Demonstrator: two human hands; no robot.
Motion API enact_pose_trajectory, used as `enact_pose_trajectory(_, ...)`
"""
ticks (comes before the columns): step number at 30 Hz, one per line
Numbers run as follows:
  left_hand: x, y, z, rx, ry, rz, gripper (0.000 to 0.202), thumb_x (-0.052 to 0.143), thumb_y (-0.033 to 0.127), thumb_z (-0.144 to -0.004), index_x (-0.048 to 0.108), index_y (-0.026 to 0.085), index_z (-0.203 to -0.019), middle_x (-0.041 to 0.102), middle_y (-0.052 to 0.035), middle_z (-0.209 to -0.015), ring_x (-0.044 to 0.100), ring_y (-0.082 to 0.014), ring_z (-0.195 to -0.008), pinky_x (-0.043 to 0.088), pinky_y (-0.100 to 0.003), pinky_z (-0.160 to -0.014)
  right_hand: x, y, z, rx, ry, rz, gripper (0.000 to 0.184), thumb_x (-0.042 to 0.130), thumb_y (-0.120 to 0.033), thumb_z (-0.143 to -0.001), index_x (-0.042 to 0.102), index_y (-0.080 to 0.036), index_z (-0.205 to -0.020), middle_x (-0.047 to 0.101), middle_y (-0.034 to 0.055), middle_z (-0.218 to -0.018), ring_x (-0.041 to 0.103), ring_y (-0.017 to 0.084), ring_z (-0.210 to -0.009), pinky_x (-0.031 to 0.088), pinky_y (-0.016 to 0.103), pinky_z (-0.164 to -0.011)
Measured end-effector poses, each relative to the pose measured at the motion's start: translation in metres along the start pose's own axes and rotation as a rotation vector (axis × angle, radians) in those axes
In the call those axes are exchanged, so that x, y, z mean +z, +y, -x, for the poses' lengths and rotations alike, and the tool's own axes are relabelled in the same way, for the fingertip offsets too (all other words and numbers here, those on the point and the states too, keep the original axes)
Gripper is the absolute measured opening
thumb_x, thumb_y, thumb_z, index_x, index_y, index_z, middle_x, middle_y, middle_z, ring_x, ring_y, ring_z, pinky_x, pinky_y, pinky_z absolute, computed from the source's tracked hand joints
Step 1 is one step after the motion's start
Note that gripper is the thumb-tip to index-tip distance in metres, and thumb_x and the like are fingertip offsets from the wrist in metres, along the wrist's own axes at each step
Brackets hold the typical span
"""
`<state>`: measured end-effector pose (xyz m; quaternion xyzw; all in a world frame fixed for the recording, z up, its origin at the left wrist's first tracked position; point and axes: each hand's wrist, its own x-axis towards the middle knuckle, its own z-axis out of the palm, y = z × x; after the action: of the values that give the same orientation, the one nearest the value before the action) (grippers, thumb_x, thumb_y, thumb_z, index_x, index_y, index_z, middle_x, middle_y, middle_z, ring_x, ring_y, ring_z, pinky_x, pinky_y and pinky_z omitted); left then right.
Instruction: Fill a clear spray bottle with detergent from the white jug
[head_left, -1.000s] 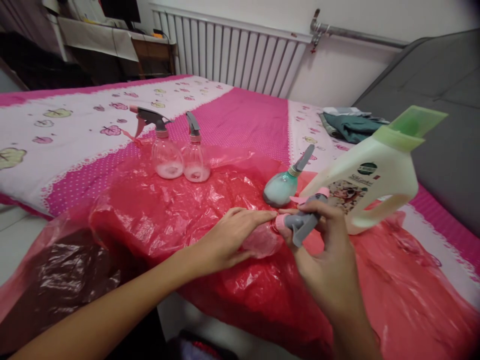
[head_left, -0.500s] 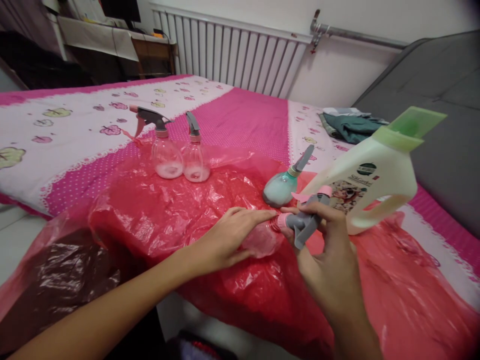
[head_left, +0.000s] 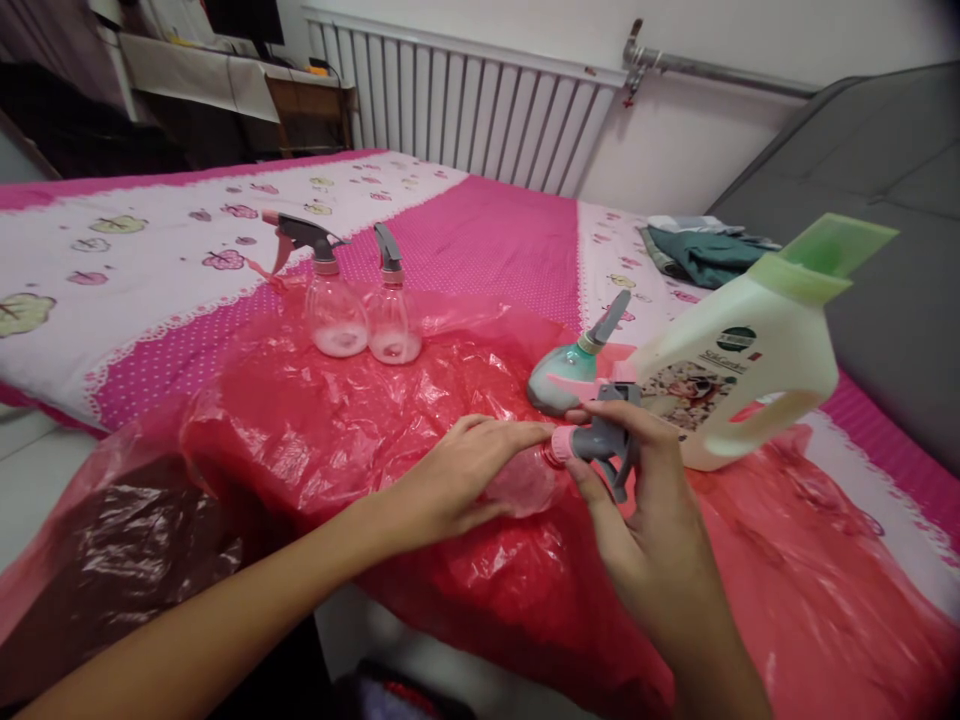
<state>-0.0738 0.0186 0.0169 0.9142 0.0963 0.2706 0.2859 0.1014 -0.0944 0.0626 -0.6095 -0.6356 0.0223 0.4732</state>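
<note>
A clear pink spray bottle lies tilted on the red plastic sheet, its neck toward the right. My left hand is wrapped over its body. Around the grey spray head with its pink collar, the fingers of my right hand are closed; the collar sits at the bottle's neck. Just behind stands a tilted teal spray bottle with a grey trigger. Close to my right hand is a large cream jug with a green cap.
Two pink spray bottles holding some whitish liquid stand at the left of the sheet. Folded clothes lie on the patterned bed at the back right. A radiator and a desk are beyond the bed.
My right hand has turned the spray head, so its pink trigger and grey lever point differently. The collar now sits closer to the bottle's neck. My left hand stays in place.
</note>
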Motion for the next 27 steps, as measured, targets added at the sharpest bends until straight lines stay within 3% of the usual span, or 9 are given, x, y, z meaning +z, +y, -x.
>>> enact_pose_trajectory(7, 0.001, -0.001, 0.0, -0.002, -0.025, -0.055, 0.072, 0.064, 0.02, -0.099, 0.025, 0.036, -0.157, 0.051, -0.006, -0.154, 0.05, -0.0255, -0.139, 0.034, -0.048, -0.117, -0.004, -0.002, 0.002, -0.098, -0.046, 0.198, 0.038, 0.047, -0.014, -0.099, 0.053, -0.033, -0.131, 0.065, 0.0053, -0.125, 0.061, 0.021, -0.105, 0.051, 0.038, -0.083)
enact_pose_trajectory(12, 0.003, 0.0, 0.0, 0.018, -0.033, -0.098, 0.071, 0.063, 0.02, -0.099, 0.025, 0.032, -0.157, 0.052, -0.0062, -0.153, 0.05, -0.0258, -0.14, 0.033, -0.045, -0.119, -0.013, -0.006, 0.002, -0.09, -0.167, 0.139, 0.041, 0.049, -0.015, -0.098, 0.049, -0.034, -0.135, 0.067, 0.002, -0.122, 0.063, 0.018, -0.102, 0.051, 0.034, -0.084)
enact_pose_trajectory(17, 0.002, 0.0, -0.001, 0.02, -0.041, -0.085, 0.069, 0.061, 0.019, -0.1, 0.024, 0.033, -0.157, 0.05, -0.0075, -0.155, 0.049, -0.0253, -0.141, 0.032, -0.048, -0.119, -0.011, -0.01, 0.001, -0.092, -0.034, 0.208, 0.036, 0.049, -0.017, -0.099, 0.051, -0.031, -0.132, 0.064, 0.0053, -0.116, 0.059, 0.021, -0.104, 0.048, 0.041, -0.091)
enact_pose_trajectory(27, 0.003, 0.0, -0.001, 0.027, -0.03, -0.067, 0.072, 0.062, 0.018, -0.1, 0.023, 0.034, -0.158, 0.049, -0.0058, -0.156, 0.049, -0.0258, -0.141, 0.032, -0.046, -0.118, -0.01, -0.007, 0.002, 0.017, -0.098, 0.038, 0.042, 0.052, -0.021, -0.097, 0.048, -0.035, -0.137, 0.062, 0.0037, -0.126, 0.061, 0.019, -0.11, 0.052, 0.039, -0.094)
